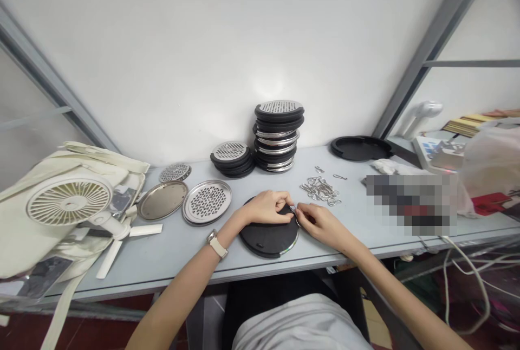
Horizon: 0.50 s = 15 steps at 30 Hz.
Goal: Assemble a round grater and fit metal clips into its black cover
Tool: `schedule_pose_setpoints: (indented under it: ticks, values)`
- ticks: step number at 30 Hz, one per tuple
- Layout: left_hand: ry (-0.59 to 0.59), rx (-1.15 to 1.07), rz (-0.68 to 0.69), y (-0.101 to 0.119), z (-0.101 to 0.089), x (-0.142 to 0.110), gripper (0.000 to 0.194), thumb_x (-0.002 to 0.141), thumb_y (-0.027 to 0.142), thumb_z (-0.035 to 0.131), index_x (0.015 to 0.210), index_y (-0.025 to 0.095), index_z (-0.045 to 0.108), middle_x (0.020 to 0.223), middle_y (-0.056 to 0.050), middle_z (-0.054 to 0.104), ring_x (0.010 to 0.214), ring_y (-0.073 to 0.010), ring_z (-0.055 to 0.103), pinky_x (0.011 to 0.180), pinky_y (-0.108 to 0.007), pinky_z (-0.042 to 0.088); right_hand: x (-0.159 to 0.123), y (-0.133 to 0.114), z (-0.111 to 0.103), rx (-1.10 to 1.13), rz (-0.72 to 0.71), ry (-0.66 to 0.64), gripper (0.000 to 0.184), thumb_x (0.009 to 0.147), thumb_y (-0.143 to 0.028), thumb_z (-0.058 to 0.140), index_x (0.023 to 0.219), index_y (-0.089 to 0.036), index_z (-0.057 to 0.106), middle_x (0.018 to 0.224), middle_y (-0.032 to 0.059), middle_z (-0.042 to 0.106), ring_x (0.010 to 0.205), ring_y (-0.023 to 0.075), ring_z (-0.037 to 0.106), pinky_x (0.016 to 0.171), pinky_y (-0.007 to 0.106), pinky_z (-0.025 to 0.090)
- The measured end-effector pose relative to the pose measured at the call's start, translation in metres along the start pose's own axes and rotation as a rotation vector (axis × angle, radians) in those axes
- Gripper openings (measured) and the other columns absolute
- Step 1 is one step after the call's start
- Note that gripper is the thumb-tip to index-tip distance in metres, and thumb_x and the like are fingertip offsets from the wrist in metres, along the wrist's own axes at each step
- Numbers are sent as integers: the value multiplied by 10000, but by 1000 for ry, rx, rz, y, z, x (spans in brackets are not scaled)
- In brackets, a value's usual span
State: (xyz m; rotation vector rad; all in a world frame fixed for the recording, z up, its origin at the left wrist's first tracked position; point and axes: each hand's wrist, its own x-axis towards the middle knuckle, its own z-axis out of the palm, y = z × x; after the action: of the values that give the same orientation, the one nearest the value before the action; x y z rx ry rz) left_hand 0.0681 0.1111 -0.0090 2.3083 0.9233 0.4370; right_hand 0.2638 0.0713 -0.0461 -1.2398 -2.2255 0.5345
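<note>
A round black disc [268, 239] with a silvery strip along its lower right rim lies near the table's front edge. Across its top reaches my left hand [270, 207], thumb and index finger closed together at the disc's upper right edge. Facing it, my right hand [319, 222] pinches at the same edge. A small shiny metal piece shows between the fingertips; its kind is too small to tell. Just behind my right hand lies a loose pile of bent-wire metal clips [319, 190], with two more clips apart from it.
At the back stands a tall stack of black and silver discs [278, 147], beside a shorter stack [230, 168]. Perforated metal plates [207, 202] and a plain metal plate [162, 200] lie left. A white fan [70, 199] stands far left; a black tray [361, 148] rests back right.
</note>
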Motion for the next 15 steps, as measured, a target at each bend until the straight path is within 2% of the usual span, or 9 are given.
schedule_pose_setpoints:
  ticks: [5, 11, 15]
  values:
    - [5, 25, 11, 1, 0, 0, 213, 710, 271, 597, 892, 178, 538, 513, 104, 361, 482, -60, 324, 507, -191, 265, 0, 0, 1, 51, 43, 20, 279, 926, -300, 387, 660, -218, 396, 556, -44, 417, 517, 119, 395, 492, 227, 308]
    - [5, 38, 4, 2, -1, -1, 218, 708, 273, 600, 897, 184, 537, 521, 104, 378, 485, -61, 336, 517, -192, 269, 1, 0, 0, 8, -3, 9, 287, 956, -302, 345, 715, -207, 471, 610, -13, 510, 560, 137, 469, 558, 249, 352]
    - [16, 44, 18, 2, 0, 0, 209, 702, 267, 605, 882, 185, 538, 530, 100, 394, 490, -61, 348, 516, -190, 272, 1, -1, 0, -18, -15, 0, 327, 972, -318, 313, 706, -211, 469, 614, -5, 522, 576, 148, 493, 571, 254, 352]
